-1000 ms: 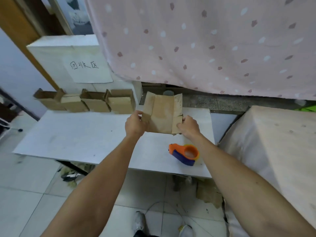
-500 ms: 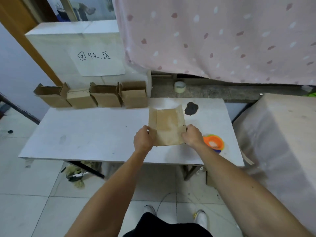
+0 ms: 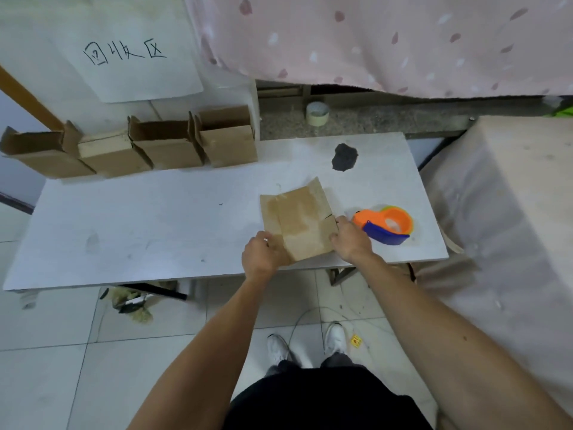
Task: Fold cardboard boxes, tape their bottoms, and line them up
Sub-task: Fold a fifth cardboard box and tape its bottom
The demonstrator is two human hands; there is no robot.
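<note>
A flattened brown cardboard box (image 3: 297,220) lies near the front edge of the white table (image 3: 148,225). My left hand (image 3: 259,254) grips its lower left corner and my right hand (image 3: 350,240) grips its lower right edge. An orange and blue tape dispenser (image 3: 386,226) rests on the table just right of my right hand. Several folded open boxes (image 3: 161,145) stand in a row along the table's back left edge.
A roll of tape (image 3: 317,113) sits on the stone ledge behind the table. A dark stain (image 3: 344,156) marks the tabletop. A pink curtain (image 3: 387,41) hangs behind. A covered block (image 3: 511,197) stands right of the table. Debris (image 3: 133,302) lies on the floor below.
My hands have brought the flat box down from in front of me onto the table near its front edge. My view has tipped downward.
</note>
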